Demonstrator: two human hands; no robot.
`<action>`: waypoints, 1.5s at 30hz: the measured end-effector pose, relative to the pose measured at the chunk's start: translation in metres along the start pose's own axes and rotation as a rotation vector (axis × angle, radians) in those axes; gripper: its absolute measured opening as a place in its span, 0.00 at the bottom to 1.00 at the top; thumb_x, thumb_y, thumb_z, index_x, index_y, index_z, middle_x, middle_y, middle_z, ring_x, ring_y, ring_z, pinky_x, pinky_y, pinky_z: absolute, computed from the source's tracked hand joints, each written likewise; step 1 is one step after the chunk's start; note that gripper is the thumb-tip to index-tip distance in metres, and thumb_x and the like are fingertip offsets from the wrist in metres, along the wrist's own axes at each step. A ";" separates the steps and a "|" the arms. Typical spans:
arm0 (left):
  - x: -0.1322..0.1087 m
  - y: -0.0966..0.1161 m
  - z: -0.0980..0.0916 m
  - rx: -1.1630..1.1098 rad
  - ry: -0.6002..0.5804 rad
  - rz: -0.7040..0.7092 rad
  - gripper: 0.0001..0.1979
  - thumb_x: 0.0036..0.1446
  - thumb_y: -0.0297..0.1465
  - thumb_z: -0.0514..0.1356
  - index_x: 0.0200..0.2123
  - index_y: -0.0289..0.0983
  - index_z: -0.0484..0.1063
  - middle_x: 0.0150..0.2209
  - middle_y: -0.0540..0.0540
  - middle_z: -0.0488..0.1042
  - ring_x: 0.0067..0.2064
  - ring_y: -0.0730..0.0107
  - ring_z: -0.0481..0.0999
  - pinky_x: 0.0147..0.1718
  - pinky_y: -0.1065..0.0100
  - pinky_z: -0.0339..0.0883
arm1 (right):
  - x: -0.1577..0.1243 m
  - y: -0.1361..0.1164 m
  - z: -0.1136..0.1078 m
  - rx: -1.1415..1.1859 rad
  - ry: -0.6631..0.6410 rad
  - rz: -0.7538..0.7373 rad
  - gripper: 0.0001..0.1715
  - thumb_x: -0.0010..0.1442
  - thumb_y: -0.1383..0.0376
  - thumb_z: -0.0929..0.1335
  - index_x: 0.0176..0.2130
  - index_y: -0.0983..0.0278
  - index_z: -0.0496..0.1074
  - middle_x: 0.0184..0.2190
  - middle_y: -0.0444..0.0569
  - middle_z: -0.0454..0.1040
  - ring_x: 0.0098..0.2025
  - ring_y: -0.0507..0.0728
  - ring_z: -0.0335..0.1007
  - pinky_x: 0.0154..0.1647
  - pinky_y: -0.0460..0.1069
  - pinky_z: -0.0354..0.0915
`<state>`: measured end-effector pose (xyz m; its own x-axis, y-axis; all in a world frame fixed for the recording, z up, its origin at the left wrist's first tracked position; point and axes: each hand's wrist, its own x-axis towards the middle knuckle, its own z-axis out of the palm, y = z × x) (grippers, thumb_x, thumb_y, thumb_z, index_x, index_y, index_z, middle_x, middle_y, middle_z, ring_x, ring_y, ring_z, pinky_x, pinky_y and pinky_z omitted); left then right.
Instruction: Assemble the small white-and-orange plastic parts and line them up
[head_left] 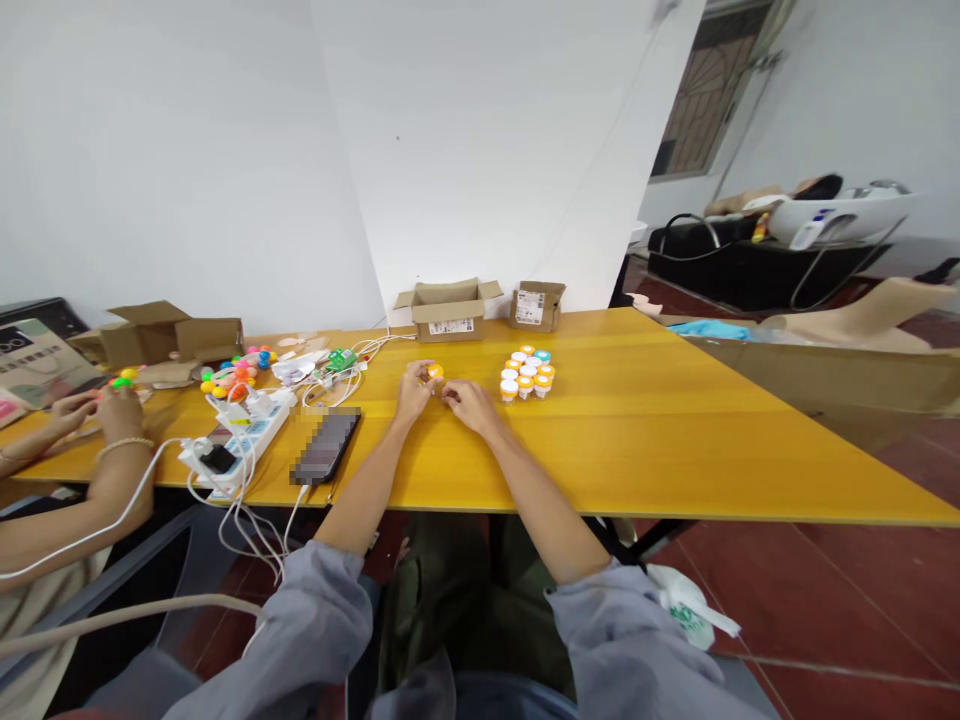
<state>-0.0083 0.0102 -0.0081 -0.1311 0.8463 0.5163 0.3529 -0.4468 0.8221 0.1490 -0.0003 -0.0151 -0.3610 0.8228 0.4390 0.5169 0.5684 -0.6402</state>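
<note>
My left hand [412, 393] is closed around a small tub with an orange lid [435, 371], held just above the yellow table. Close beside it, my right hand [469, 403] has its fingers curled and pressed together; whatever may be in them is too small to make out. To the right of my hands stands a tight cluster of small tubs [527, 373], with white, orange and teal tops, several of them in rows.
Two cardboard boxes, one open [448, 308] and one smaller [537, 306], stand against the wall. Left of my arms lie a phone [327, 446], a power strip [259, 430] with tangled white cables, and colourful balls [238, 374]. A co-worker's hands [120, 415] work at far left.
</note>
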 end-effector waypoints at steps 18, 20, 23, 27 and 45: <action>-0.008 0.008 0.006 0.257 -0.180 0.177 0.15 0.50 0.24 0.65 0.42 0.40 0.77 0.34 0.49 0.79 0.38 0.65 0.77 0.44 0.63 0.72 | -0.003 -0.001 0.000 -0.011 0.275 -0.076 0.11 0.62 0.68 0.65 0.42 0.57 0.75 0.44 0.50 0.71 0.44 0.60 0.71 0.40 0.51 0.69; -0.009 0.009 0.006 0.279 -0.214 0.194 0.17 0.48 0.23 0.64 0.43 0.40 0.77 0.36 0.48 0.80 0.39 0.64 0.77 0.46 0.62 0.72 | -0.003 0.000 0.000 -0.022 0.265 -0.073 0.11 0.62 0.69 0.65 0.41 0.58 0.75 0.44 0.51 0.71 0.46 0.60 0.71 0.41 0.52 0.69; -0.010 0.011 0.006 0.294 -0.245 0.206 0.17 0.48 0.22 0.62 0.43 0.40 0.78 0.36 0.48 0.80 0.40 0.63 0.77 0.47 0.62 0.72 | -0.003 0.001 0.000 -0.032 0.254 -0.076 0.10 0.61 0.70 0.65 0.40 0.58 0.74 0.44 0.51 0.70 0.46 0.60 0.71 0.42 0.52 0.70; -0.011 0.015 0.006 0.298 -0.256 0.204 0.17 0.48 0.22 0.62 0.42 0.40 0.78 0.36 0.48 0.80 0.40 0.63 0.77 0.46 0.62 0.72 | -0.002 0.002 0.001 -0.031 0.260 -0.092 0.09 0.61 0.70 0.65 0.38 0.58 0.73 0.44 0.51 0.70 0.46 0.60 0.71 0.42 0.52 0.70; -0.009 0.009 0.007 0.249 -0.224 0.185 0.14 0.48 0.25 0.66 0.41 0.40 0.78 0.35 0.48 0.80 0.38 0.64 0.77 0.45 0.62 0.73 | 0.000 0.002 0.001 0.028 0.304 -0.035 0.08 0.60 0.70 0.65 0.33 0.58 0.70 0.43 0.50 0.71 0.44 0.60 0.71 0.43 0.53 0.70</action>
<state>0.0026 0.0004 -0.0066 0.1521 0.8128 0.5623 0.5697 -0.5370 0.6221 0.1491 0.0009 -0.0175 -0.1272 0.7686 0.6270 0.4853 0.5995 -0.6365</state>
